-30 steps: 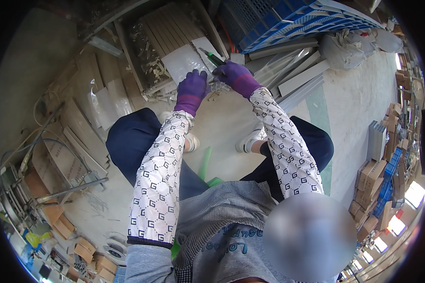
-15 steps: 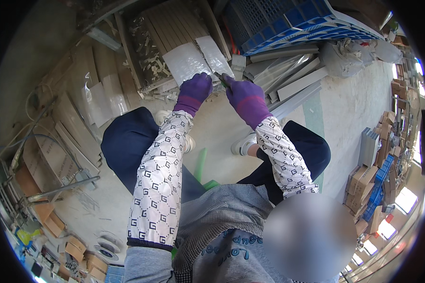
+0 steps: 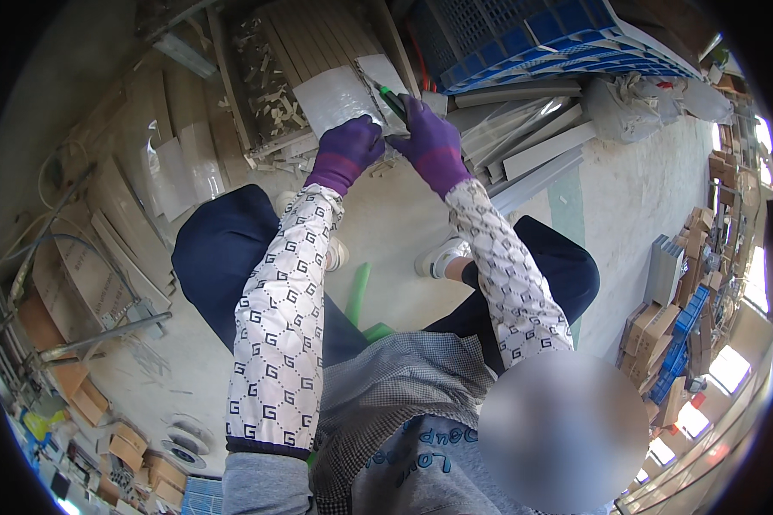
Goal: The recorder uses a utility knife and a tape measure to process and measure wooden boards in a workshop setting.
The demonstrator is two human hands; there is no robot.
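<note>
Both hands wear purple gloves, close together at the near end of the wooden box. My left hand is closed in a fist at the near edge of a white glossy sheet; what it pinches, if anything, is hidden. Just to its right, my right hand grips a slim tool with a green and dark handle, probably a utility knife. The tool slants up and left over a second, narrower white piece. Under the sheets lie long grey-brown strips side by side.
The wooden box holds many small pale offcuts. Blue plastic crates stand at the far right, above grey panels and a clear plastic bag. Brown panels and a metal bar lie left.
Both hands have drawn slightly nearer and left. My right hand has turned, so the tool's green handle now points up and away. The narrow white piece sits farther from my hands.
</note>
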